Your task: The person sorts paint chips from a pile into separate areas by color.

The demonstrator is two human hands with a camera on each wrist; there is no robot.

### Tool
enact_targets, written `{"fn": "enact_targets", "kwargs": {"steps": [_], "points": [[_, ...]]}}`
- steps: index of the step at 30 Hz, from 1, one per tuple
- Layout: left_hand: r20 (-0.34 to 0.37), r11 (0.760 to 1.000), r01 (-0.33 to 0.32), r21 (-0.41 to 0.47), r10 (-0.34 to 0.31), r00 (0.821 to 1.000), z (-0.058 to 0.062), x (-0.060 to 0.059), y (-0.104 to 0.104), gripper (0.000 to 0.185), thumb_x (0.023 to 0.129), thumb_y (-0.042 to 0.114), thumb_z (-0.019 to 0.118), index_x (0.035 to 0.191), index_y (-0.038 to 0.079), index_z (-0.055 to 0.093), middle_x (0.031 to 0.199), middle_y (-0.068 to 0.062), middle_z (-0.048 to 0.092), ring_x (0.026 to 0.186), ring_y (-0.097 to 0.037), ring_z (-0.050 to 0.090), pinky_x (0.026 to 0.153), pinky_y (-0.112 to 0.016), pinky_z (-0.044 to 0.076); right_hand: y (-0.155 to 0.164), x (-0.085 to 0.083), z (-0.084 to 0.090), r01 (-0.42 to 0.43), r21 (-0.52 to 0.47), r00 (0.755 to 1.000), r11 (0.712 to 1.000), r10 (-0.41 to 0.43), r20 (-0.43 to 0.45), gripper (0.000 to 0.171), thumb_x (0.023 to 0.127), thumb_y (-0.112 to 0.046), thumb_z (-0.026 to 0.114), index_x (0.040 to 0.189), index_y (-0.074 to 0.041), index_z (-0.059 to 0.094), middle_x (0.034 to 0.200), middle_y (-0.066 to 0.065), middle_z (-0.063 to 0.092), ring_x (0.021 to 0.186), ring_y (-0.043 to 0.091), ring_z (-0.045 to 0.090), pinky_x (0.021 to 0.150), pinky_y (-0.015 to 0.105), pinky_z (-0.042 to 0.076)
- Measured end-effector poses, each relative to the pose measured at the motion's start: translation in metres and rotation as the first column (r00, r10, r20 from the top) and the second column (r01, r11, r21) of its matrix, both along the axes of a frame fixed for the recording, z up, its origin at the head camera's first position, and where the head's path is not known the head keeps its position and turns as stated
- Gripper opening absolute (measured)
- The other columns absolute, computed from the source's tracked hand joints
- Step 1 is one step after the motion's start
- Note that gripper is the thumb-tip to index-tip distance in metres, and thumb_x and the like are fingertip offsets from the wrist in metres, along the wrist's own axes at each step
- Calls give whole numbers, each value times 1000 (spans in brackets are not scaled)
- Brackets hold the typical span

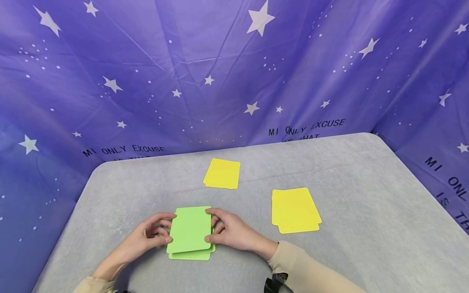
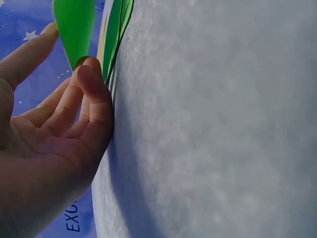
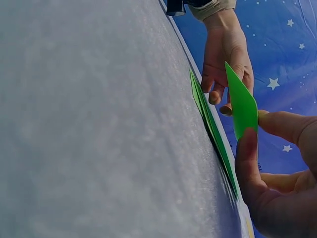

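My left hand (image 1: 144, 234) and right hand (image 1: 236, 232) hold a light green card (image 1: 189, 228) between them, each at one side edge. Both wrist views show this card raised off the table, bowed a little in the left wrist view. Thumb and index finger of my right hand pinch its corners; the other fingers curl beneath. On my left hand, the thumb and index finger lie at the opposite edge. Under the raised card more green cards (image 1: 194, 256) lie on the table, mostly hidden from the head view, their edges fanned in the right wrist view.
A grey cloth-like table top (image 1: 351, 191) carries two piles of yellow cards: one pile (image 1: 222, 173) behind the green cards, another pile (image 1: 296, 208) to the right. A purple curtain (image 1: 198, 106) with white stars closes in the table's back and sides.
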State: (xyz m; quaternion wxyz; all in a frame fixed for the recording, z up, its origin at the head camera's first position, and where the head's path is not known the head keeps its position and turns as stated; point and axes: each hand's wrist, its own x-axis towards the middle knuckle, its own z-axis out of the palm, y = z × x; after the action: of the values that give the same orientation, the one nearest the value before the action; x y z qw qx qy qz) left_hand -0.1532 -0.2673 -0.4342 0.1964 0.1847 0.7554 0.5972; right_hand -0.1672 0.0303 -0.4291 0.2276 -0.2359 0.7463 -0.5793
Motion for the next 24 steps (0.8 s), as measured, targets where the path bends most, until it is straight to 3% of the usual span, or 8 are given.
{"fn": "enact_targets", "kwargs": {"steps": [3,6,12,18,24], "points": [[-11,1000,17,13,-16,1000,1,1,-2,51,90,-1,64,134,-11,40,105,-19,60,87,-16,63,71,-29,54,0,0,1,-20,22,999,1000,20,-24,66,81,-8,76,137,6,44,94,1,55,73,4,61,67,20,53],[-65,1000,18,1,-18,998,2,2,-4,45,91,-3,62,131,-11,43,101,-17,61,84,-14,62,67,-28,54,1,-1,2,-40,75,995,996,46,-86,64,81,-9,77,135,5,47,89,-1,55,67,1,57,65,19,52],[-153,999,-6,-33,1,988,4,3,-7,38,92,-5,59,127,-11,48,97,-18,62,75,-16,62,54,-30,50,4,-4,2,-50,199,967,979,97,-236,58,80,-16,78,130,2,54,76,-6,51,57,-2,45,58,16,44],[-135,1000,-11,-26,7,991,4,-2,-6,36,93,-4,57,127,-11,48,98,-20,62,76,-16,63,55,-31,51,8,-6,2,-72,181,965,981,114,-236,54,82,-14,76,129,3,55,83,-1,54,59,-3,47,61,16,45],[-89,998,-20,-53,15,996,8,-14,0,37,96,0,56,128,-13,46,100,-25,61,81,-18,64,59,-32,54,16,-12,2,-61,156,971,986,95,-221,48,84,-12,74,126,2,57,90,2,56,63,0,51,64,18,47]]}}
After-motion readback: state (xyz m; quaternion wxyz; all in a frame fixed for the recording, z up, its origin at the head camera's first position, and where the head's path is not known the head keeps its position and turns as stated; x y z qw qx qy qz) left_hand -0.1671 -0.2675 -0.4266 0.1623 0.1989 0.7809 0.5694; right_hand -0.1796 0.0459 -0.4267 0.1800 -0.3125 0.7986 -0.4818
